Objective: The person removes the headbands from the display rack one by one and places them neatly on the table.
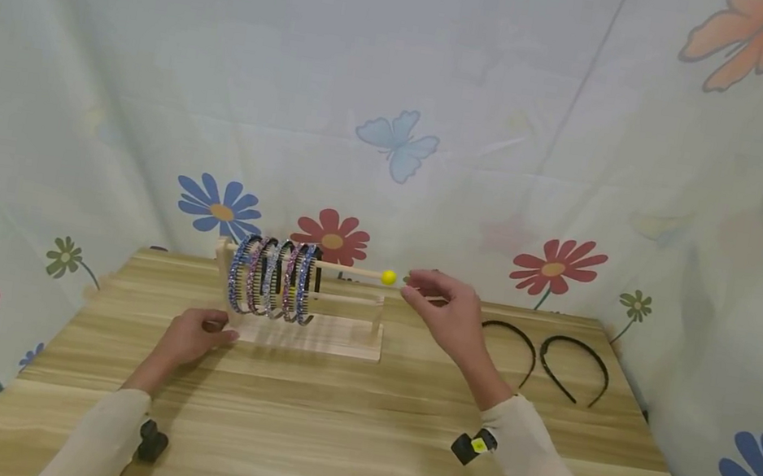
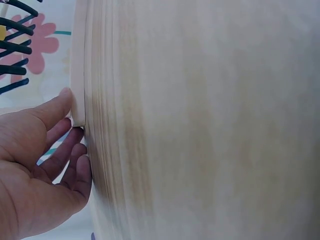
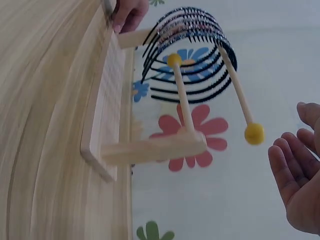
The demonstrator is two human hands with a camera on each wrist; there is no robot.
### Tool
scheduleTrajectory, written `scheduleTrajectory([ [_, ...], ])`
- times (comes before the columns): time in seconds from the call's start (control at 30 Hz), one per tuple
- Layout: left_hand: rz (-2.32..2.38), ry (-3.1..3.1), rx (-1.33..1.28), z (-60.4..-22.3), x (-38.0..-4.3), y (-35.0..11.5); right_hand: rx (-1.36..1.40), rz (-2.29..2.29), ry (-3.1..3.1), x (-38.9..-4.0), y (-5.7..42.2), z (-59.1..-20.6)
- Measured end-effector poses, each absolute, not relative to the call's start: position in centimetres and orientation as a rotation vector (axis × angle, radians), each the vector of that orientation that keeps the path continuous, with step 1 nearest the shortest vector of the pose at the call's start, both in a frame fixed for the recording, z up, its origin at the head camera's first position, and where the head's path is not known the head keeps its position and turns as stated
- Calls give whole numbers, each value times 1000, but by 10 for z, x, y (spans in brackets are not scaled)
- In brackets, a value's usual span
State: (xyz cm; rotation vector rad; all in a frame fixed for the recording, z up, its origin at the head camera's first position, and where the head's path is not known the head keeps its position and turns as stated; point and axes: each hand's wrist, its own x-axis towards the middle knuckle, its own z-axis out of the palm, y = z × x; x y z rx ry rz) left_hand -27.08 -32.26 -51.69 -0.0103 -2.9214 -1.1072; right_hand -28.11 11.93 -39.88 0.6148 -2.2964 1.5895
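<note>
Several glittery toothed headbands [image 1: 270, 279] in blue, pink and silver hang side by side on the upper rod of a wooden headband stand [image 1: 344, 339]. A yellow ball [image 1: 388, 278] caps that rod's right end. My left hand [image 1: 191, 337] holds the left end of the base; in the left wrist view the thumb [image 2: 62, 102] lies against one face and the fingertips touch its end. Just right of the yellow ball hovers my right hand [image 1: 447, 314], fingers loosely bent, with nothing in it. The right wrist view shows a gap between that hand and the ball.
Two black headbands [image 1: 575, 370] lie on the wooden table [image 1: 322, 435] at the right, one partly behind my right forearm. A second, lower rod with a yellow ball [image 3: 174, 60] runs below the upper one. A flower-printed cloth [image 1: 487, 122] surrounds the table.
</note>
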Motion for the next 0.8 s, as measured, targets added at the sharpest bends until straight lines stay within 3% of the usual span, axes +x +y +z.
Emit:
scheduleTrajectory([
  [0.8,-1099,-2905,-28,-519,-272,-324,799,1647,-2375,-274,24,-424],
])
